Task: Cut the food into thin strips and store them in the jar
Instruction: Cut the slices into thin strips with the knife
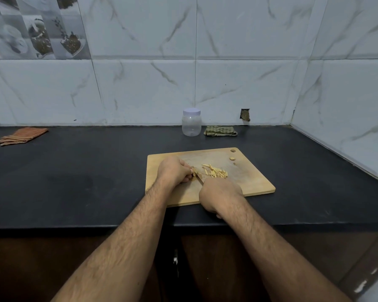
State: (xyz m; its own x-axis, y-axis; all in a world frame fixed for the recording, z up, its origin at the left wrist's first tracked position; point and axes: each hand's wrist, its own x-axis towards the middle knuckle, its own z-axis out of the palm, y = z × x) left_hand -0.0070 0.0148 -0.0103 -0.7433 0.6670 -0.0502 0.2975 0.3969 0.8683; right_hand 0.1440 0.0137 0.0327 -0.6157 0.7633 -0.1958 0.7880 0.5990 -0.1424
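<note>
Hands grip knife (198, 176) and food piece (192, 171); capped jar (191, 122) beside green cloth (220, 130) behind board (249, 177).

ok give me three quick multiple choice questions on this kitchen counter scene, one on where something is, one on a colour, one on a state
1. Where does the clear plastic jar stand?
A. on the wooden cutting board
B. on the black counter by the wall, behind the board
C. in the left hand

2. What colour is the jar's lid?
A. red
B. black
C. pale lilac-white

3. What state is the jar in?
A. lid on, nothing visible inside
B. lid off, full of strips
C. tipped on its side

Answers: 1 B, it stands beyond the wooden cutting board, beside the green checked cloth. 2 C, the cap is pale. 3 A, the cut pale strips all lie on the board, between the left hand and right hand.
</note>
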